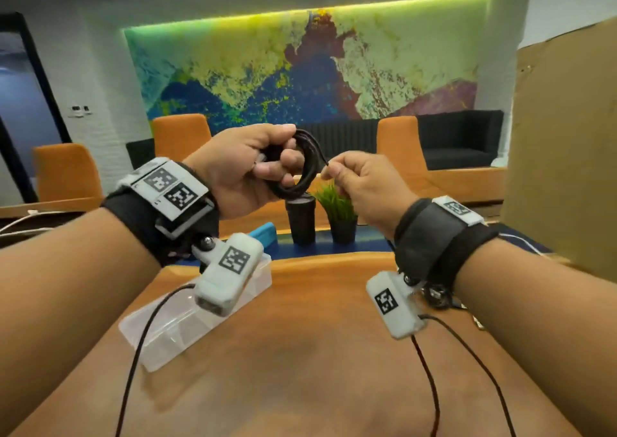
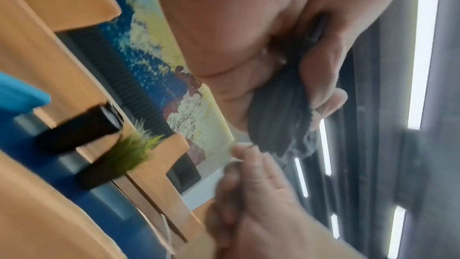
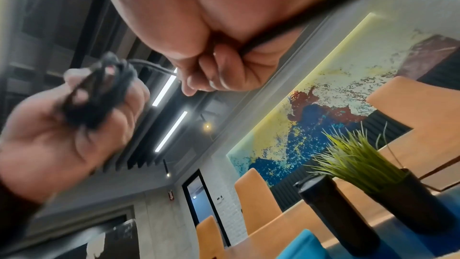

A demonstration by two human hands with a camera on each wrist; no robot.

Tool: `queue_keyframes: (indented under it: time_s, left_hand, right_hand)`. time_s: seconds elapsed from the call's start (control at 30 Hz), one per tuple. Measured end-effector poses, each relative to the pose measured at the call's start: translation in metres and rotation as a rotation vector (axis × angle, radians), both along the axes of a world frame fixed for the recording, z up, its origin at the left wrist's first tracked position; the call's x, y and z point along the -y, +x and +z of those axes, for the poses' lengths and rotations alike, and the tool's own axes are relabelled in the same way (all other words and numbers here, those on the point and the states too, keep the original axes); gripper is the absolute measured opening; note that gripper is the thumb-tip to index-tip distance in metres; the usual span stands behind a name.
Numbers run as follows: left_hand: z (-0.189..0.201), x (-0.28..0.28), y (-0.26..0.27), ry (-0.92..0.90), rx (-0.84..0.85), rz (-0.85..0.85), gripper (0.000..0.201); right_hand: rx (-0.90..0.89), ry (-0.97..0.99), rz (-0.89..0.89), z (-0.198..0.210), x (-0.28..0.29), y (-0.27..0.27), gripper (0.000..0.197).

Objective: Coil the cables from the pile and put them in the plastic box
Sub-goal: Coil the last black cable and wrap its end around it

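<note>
In the head view my left hand [image 1: 277, 164] holds a coil of black cable [image 1: 305, 169] up at chest height, fingers curled through the loop. Just to its right, my right hand [image 1: 332, 172] pinches the cable's loose end between thumb and forefinger. The left wrist view shows the coil [image 2: 276, 117] bunched under my curled fingers [image 2: 321, 78]. From the right wrist, a thin strand [image 3: 154, 68] runs from the coil [image 3: 94, 101] to my right fingertips [image 3: 191, 88]. The clear plastic box [image 1: 160, 339] lies on the wooden table at lower left, below my left wrist.
A black cup [image 1: 301, 217] and a small potted plant [image 1: 339, 216] stand at the table's far side, with a blue object [image 1: 265, 231] beside them. More dark cable [image 1: 435, 294] lies under my right wrist. A cardboard sheet [image 1: 564, 142] rises at the right. Orange chairs stand behind.
</note>
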State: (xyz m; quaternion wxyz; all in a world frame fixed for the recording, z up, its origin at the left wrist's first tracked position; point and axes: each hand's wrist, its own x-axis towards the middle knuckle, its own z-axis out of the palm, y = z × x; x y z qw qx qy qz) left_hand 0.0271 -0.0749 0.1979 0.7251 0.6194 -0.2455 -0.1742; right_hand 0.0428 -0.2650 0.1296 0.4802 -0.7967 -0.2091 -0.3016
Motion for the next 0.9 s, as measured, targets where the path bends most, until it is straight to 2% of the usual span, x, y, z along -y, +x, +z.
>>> queue_keyframes:
  time_s: [0.1,0.17,0.2,0.23,0.3,0.33,0.37,0.4,0.43,0.5,0.6,0.7,0.77,0.9]
  left_hand:
    - [0.007,0.01,0.002,-0.258,-0.001,0.058,0.033]
    - [0.005,0.018,0.01,-0.221,0.158,0.204,0.026]
    - [0.003,0.02,0.015,-0.104,0.305,0.303,0.021]
    - [-0.001,0.02,0.018,0.093,0.502,0.393,0.018]
    - [-0.011,0.016,0.022,0.597,0.917,0.446,0.017]
    - [-0.015,0.012,0.022,0.807,1.051,0.437,0.018]
    - [-0.018,0.01,0.022,0.934,1.118,0.419,0.021]
    - [-0.02,0.008,0.021,0.973,1.132,0.386,0.025]
    - [-0.021,0.006,0.02,0.954,1.097,0.336,0.028]
    - [-0.021,0.008,0.018,0.827,0.903,0.255,0.032]
    - [-0.022,0.012,0.017,0.612,0.59,0.276,0.03]
    - [-0.027,0.01,0.018,0.514,0.524,0.287,0.016]
    - [-0.033,0.012,0.019,0.484,0.54,0.263,0.012]
    - [-0.042,0.025,0.024,0.168,0.321,0.19,0.018]
  right_hand:
    - [-0.149,-0.126,0.017,-0.015,-0.01,-0.009,0.021]
    - [-0.186,-0.241,0.057,-0.019,-0.018,-0.021,0.021]
    - [-0.18,-0.309,0.073,-0.017,-0.022,-0.027,0.021]
    - [-0.156,-0.369,0.083,-0.013,-0.025,-0.032,0.021]
    - [-0.071,-0.419,0.077,-0.002,-0.025,-0.037,0.022]
    - [-0.029,-0.401,0.061,0.003,-0.022,-0.037,0.022]
    - [-0.001,-0.366,0.046,0.008,-0.018,-0.036,0.022]
    - [0.011,-0.335,0.035,0.012,-0.014,-0.035,0.021]
    - [0.014,-0.317,0.023,0.014,-0.011,-0.034,0.02]
    - [0.019,-0.304,-0.01,0.012,-0.01,-0.031,0.017]
    - [0.077,-0.212,-0.07,0.004,-0.016,-0.029,0.01]
    - [0.014,-0.064,-0.048,0.004,-0.012,-0.024,0.02]
    - [-0.036,-0.09,0.057,0.004,-0.01,-0.021,0.027]
    - [0.022,-0.163,0.088,0.0,-0.009,-0.01,0.026]
